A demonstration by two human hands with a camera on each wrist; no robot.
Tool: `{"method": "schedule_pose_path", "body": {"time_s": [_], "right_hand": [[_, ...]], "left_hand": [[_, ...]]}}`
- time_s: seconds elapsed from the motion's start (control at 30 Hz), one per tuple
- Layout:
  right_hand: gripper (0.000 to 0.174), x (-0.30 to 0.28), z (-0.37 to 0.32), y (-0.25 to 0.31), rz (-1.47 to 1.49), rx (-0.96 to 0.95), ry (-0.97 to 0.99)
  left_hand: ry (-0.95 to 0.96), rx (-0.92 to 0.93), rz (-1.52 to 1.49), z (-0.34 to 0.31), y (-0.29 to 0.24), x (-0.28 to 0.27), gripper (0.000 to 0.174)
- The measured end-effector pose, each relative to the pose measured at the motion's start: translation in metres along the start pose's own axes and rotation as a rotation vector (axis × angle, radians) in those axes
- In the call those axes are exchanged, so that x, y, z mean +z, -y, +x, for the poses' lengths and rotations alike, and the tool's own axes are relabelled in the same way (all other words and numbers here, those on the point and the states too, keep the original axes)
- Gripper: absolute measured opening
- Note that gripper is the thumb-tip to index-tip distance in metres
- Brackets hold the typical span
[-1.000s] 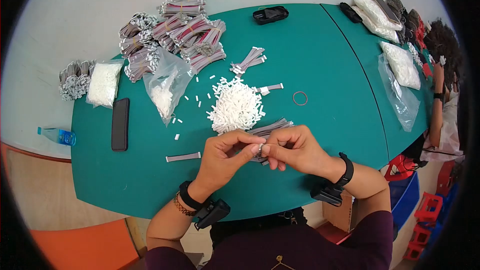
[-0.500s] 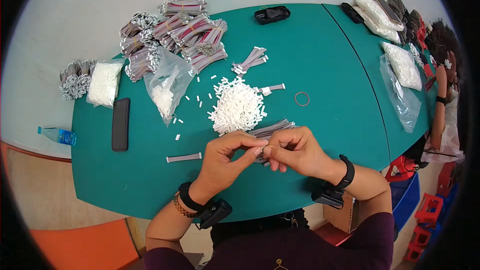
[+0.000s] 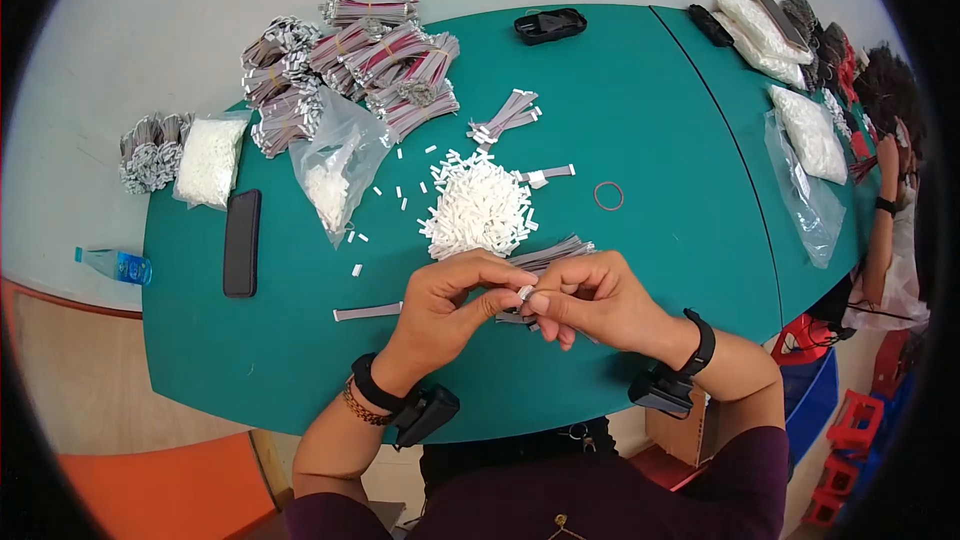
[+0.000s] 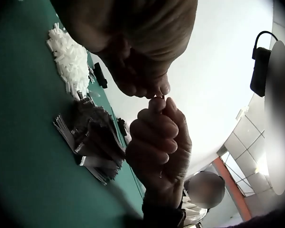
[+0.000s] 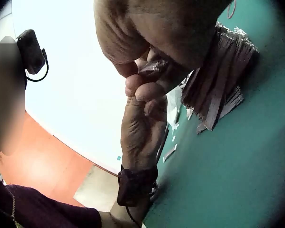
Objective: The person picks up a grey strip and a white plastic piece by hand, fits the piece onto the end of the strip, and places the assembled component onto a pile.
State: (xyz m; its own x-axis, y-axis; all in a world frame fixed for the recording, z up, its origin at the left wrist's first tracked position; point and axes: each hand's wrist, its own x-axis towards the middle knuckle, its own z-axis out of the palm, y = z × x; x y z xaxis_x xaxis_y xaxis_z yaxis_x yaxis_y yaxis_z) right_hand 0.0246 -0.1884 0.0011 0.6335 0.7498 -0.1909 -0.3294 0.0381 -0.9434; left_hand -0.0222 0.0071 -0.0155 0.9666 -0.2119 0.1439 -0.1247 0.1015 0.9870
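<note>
Over the front of the green table [image 3: 660, 390], both hands meet fingertip to fingertip. My left hand [image 3: 445, 305] pinches a small white connector [image 3: 525, 293] between thumb and forefinger. Thumb and fingers of my right hand [image 3: 605, 305] grip a grey ribbon cable [image 5: 154, 70], part of which shows inside that hand in the right wrist view. Where connector and cable meet is mostly hidden by fingertips. Just beyond the hands lie a stack of grey ribbon cables [image 3: 555, 252] and a heap of small white connectors [image 3: 477, 205]. A single cable [image 3: 366, 312] lies beside my left hand.
Bundled cables [image 3: 385, 65] are piled at the back left, near an opened plastic bag [image 3: 340, 165] and a full bag [image 3: 210, 162]. A dark phone [image 3: 241, 243] lies at left, a red rubber band [image 3: 608, 196] at right. Another person's arm [image 3: 880, 230] is at far right.
The fingertips have shifted slightly, and the white connector shows more plainly between them than half a second ago. Both hands stay together in nearly the same place. The other person's hand has moved.
</note>
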Motion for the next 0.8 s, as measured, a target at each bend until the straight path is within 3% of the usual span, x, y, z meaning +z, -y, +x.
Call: {"method": "schedule_pose_path", "body": {"time_s": [0.17, 0.57, 0.8], "right_hand": [[0.015, -0.0021, -0.001, -0.0032, 0.017, 0.021, 0.01], [0.017, -0.0008, -0.0017, -0.0073, 0.043, 0.01, 0.034], [0.018, 0.0006, 0.0011, 0.0004, 0.014, 0.017, 0.024]], "left_hand": [[0.018, 0.08, 0.16, 0.0024, -0.002, -0.0018, 0.015], [0.002, 0.142, 0.195, -0.0001, 0.0019, 0.0024, 0.013], [-0.04, 0.004, -0.096, 0.0001, 0.0065, 0.0009, 0.016]]}}
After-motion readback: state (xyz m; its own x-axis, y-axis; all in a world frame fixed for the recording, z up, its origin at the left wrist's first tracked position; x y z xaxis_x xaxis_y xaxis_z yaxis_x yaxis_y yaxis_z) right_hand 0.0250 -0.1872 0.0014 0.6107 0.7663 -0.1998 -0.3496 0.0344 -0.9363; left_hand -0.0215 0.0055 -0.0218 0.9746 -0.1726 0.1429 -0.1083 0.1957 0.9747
